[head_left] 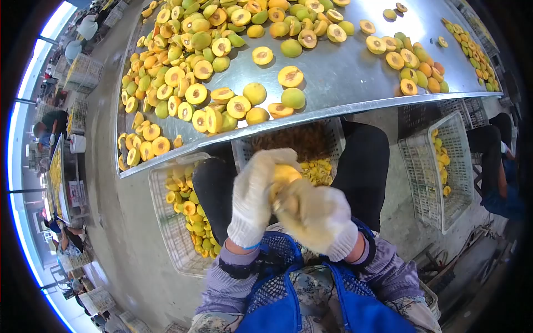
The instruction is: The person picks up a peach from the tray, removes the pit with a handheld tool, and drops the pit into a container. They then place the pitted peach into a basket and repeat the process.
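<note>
Where visible, crates (166, 222) of fruit (196, 226)

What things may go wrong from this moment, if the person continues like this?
The left hand holds a yellow fruit very near the blurred right hand, so a slip might drop the fruit or press the hand. Some fruit halves lie close to the front edge of the metal table; a bump could knock them off.

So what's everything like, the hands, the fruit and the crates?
Left hand: gloved, holding fruit
Right hand: gloved, blurry, grip unclear
Held fruit: mostly hidden; cut or whole, can't tell
Table fruit: many cut open
Metal table: partly covered
Left crate: part full
Right crate: part full
</note>
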{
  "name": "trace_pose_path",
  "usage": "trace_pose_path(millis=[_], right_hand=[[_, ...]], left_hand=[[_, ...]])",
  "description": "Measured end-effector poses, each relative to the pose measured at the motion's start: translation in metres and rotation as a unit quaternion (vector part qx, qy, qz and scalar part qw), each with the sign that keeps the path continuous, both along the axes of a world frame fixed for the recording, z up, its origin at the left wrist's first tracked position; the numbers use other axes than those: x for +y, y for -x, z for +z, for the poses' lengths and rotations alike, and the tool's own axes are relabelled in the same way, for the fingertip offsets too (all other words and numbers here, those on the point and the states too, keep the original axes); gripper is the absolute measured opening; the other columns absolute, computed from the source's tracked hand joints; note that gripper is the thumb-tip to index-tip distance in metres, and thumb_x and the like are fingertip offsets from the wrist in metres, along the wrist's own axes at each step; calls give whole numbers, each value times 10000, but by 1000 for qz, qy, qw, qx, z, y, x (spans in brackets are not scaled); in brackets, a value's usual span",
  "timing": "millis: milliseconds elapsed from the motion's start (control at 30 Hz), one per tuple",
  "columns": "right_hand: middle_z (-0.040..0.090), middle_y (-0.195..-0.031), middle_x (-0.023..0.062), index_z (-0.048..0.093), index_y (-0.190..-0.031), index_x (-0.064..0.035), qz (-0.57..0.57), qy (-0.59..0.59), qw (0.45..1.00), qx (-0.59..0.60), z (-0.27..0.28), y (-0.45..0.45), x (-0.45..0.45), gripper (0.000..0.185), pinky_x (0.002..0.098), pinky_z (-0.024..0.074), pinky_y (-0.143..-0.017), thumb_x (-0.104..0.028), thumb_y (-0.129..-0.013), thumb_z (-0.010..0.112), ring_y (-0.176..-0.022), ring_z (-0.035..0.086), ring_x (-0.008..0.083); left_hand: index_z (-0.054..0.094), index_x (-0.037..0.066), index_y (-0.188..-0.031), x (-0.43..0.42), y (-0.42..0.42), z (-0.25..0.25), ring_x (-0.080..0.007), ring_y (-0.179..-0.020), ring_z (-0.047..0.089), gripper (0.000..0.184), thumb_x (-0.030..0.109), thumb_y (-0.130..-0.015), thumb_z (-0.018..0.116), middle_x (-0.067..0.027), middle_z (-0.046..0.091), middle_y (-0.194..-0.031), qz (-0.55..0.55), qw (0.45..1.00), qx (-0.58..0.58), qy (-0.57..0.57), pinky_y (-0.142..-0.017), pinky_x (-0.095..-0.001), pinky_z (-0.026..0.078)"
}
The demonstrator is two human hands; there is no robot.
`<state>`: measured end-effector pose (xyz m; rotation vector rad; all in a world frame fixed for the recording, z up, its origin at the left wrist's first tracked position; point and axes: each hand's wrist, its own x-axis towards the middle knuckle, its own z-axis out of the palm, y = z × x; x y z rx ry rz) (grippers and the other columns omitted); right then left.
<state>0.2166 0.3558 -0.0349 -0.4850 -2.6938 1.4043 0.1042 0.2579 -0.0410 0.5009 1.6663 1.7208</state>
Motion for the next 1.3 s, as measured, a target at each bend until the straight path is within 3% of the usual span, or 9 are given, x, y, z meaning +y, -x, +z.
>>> trace_pose_path(millis=[33, 100, 500, 700, 800, 1000, 1100, 1167, 1300], right_hand=[[682, -872, 114, 602, -1065, -59, 0, 0, 1000, 0, 1, 0, -2, 311, 349, 547, -671, -193, -815, 728, -735, 686, 281], [642, -701, 130, 587, -1026, -107, 19, 146, 989, -8, 6, -2, -7, 270, 396, 537, -608, -318, -872, 654, -649, 663, 335], [661, -781, 90, 598, -1076, -63, -15, 174, 982, -64, 13, -3, 6, 317, 327, 510, -667, -284, -865, 682, -745, 676, 244], [635, -927, 59, 592, -1079, -83, 84, -59, 994, 40, -3, -9, 5, 247, 337, 507, -681, -210, -876, 655, -791, 642, 259], [571, -771, 106, 591, -1021, -55, 72, -64, 981, 170, -19, -8, 3, 201, 381, 490, -478, -184, -880, 654, -564, 619, 285], [616, -705, 134, 564, -1013, -27, 73, 118, 974, 177, -20, -10, -1, 222, 378, 496, -494, -213, -902, 616, -568, 630, 257], [551, -571, 88, 527, -997, -26, 62, 414, 904, -83, -1, -9, 9, 225, 327, 450, -448, -232, -932, 590, -491, 573, 174], [511, -536, 33, 533, -924, -48, 38, 583, 799, -146, 8, -7, 15, 205, 273, 378, -401, -245, -949, 584, -433, 496, 110], [487, -530, 3, 535, -876, -69, 28, 643, 761, -79, 12, -11, 24, 197, 240, 323, -375, -244, -958, 570, -402, 441, 87]], left_hand=[[621, -9, -1143, 3, 1, 1, -180, -915, 644, 509, 443, -1031, 416, -117, 679, -1024, 23, 994, 106, -6, -821, -289, 525], [604, -19, -1163, 1, 7, 0, -194, -916, 652, 539, 456, -1041, 381, -137, 680, -1027, 70, 976, -181, -103, -811, -290, 540], [599, -25, -1198, -10, 5, 12, -193, -985, 644, 566, 464, -1041, 360, -147, 668, -1093, 44, 997, -61, -32, -869, -300, 522], [613, -20, -1188, -8, -2, 12, -187, -990, 641, 529, 438, -1037, 396, -134, 672, -1089, 29, 999, -11, -44, -869, -305, 512], [621, -34, -1168, -6, -5, 11, -180, -979, 641, 518, 405, -1046, 372, -135, 676, -1082, 32, 998, 31, -47, -855, -320, 515], [578, -52, -1169, 0, 24, 41, -239, -859, 675, 357, 210, -945, 484, -142, 688, -973, -216, 910, 335, 116, -788, -330, 525], [580, -44, -1171, 7, 30, 31, -240, -855, 675, 321, 131, -917, 489, -124, 685, -977, -248, 855, 442, 109, -803, -319, 522], [572, -38, -1184, 8, 23, 36, -231, -880, 671, 326, 103, -898, 504, -129, 673, -1017, -201, 907, 357, 101, -806, -314, 522], [538, -34, -1235, 4, -8, 32, -211, -954, 652, 402, 80, -850, 565, -159, 621, -1144, -60, 971, 205, 110, -822, -315, 525]])
